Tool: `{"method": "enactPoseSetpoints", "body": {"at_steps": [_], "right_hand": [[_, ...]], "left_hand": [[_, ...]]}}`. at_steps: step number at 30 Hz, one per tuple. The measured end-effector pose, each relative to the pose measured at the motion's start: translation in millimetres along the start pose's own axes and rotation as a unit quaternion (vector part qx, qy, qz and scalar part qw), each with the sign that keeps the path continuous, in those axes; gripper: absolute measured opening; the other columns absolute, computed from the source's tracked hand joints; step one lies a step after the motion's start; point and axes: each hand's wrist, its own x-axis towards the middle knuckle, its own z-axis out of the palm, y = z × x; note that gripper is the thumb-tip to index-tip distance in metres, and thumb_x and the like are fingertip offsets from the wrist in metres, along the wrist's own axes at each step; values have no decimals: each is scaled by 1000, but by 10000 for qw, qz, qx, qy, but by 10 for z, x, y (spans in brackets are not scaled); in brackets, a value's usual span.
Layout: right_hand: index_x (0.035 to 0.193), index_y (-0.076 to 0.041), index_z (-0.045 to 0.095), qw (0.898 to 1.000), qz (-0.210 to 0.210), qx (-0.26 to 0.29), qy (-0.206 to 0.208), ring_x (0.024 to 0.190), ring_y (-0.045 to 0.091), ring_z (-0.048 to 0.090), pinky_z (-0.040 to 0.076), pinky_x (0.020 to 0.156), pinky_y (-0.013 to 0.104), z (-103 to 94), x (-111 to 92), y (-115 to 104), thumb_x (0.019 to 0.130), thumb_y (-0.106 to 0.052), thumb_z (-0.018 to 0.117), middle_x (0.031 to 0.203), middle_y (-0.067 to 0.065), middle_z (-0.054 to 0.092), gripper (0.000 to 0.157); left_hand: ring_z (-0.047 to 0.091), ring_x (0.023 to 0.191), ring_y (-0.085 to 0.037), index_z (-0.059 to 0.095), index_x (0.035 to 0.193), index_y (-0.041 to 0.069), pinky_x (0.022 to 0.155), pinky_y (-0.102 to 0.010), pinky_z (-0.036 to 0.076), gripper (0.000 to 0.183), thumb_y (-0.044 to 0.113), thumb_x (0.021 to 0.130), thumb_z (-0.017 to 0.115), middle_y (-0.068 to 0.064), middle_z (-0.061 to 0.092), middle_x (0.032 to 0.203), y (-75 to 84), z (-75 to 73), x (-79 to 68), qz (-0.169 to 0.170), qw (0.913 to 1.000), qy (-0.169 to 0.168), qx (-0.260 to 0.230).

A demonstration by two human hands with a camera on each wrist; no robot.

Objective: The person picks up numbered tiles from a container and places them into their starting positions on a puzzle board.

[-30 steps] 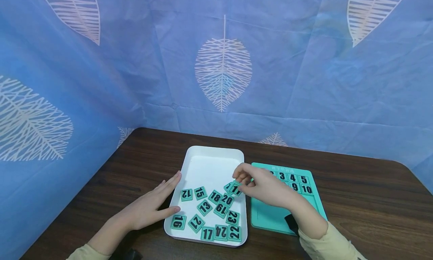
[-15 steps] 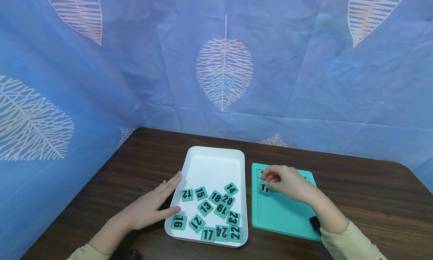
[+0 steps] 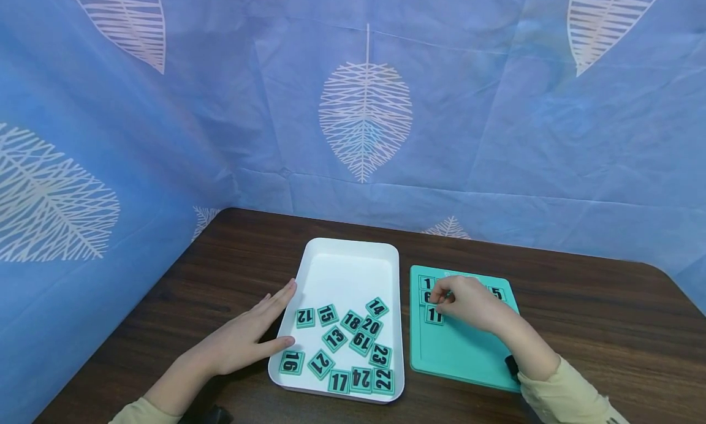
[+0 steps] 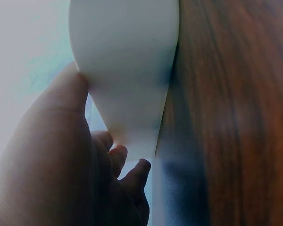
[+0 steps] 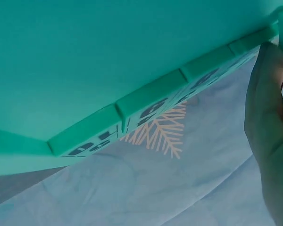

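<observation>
While we look down past two pale sleeves [image 3: 562, 390], we find the white tray [image 3: 350, 268] lying on the dark wooden table [image 3: 607, 326], and from it we take our bearings. At the tray's left rim we see the left hand [image 3: 242, 338], its fingers straight, the thumb spread well apart from them, both touching the edge. Just right of the tray lies the green board [image 3: 463, 353], and over it the right hand [image 3: 469, 298] has its thumb and fingertips together, pinching tile 11 [image 3: 434, 315]. That tile rests on the board's side nearest the tray, just below tile 6 [image 3: 425, 298] (we notice it sits slightly farther from the tray than tile 6 does). Tile 1 [image 3: 427, 282] and tile 5 [image 3: 497, 293] show in the board's top row; the hand hides most tiles between them. Within the tray, we count thirteen loose tiles, all toward its near half: tile 16 [image 3: 291, 363] by the left wall, tile 14 [image 3: 377, 307] nearer the right one, and tile 17 [image 3: 339, 382], tile 24 [image 3: 361, 380] and tile 22 [image 3: 383, 382] side by side along the near wall. Beyond the tray, we see blue cloth [image 3: 248, 75] printed with pale leaves.
</observation>
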Motion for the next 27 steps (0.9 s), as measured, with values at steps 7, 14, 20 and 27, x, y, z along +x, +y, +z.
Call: {"method": "enactPoseSetpoints", "body": {"at_steps": [7, 14, 20, 27], "right_hand": [[85, -7, 70, 9993, -31, -374, 70, 64, 10, 51, 46, 57, 28, 41, 39, 1, 82, 5, 61, 77, -4, 63, 15], [84, -6, 69, 9987, -25, -517, 27, 61, 12, 46, 42, 56, 29, 77, 75, -19, 83, 7, 61, 75, -3, 61, 16], [83, -6, 68, 9986, 47, -521, 61, 60, 13, 45, 42, 56, 29, 93, 105, -30, 83, 7, 60, 72, -3, 58, 16], [79, -8, 65, 9988, 49, -496, -1, 58, 13, 43, 40, 55, 29, 95, 96, -49, 84, 6, 61, 68, -3, 54, 15]], "left_hand": [[10, 144, -16, 5, 154, 33, 114, -46, 19, 85, 58, 90, 55, 19, 4, 157, 7, -4, 2, 14, 10000, 12, -17], [10, 144, -18, 5, 154, 33, 113, -49, 20, 85, 58, 90, 54, 19, 3, 157, 2, -2, -1, 15, 10000, 6, 14], [10, 144, -17, 5, 154, 33, 113, -48, 19, 85, 59, 90, 54, 18, 3, 157, 3, -2, 2, 4, 10000, 5, 9], [10, 144, -17, 5, 154, 33, 113, -48, 19, 85, 58, 90, 54, 16, 3, 157, 12, -9, 0, 18, 10000, -7, -4]]}}
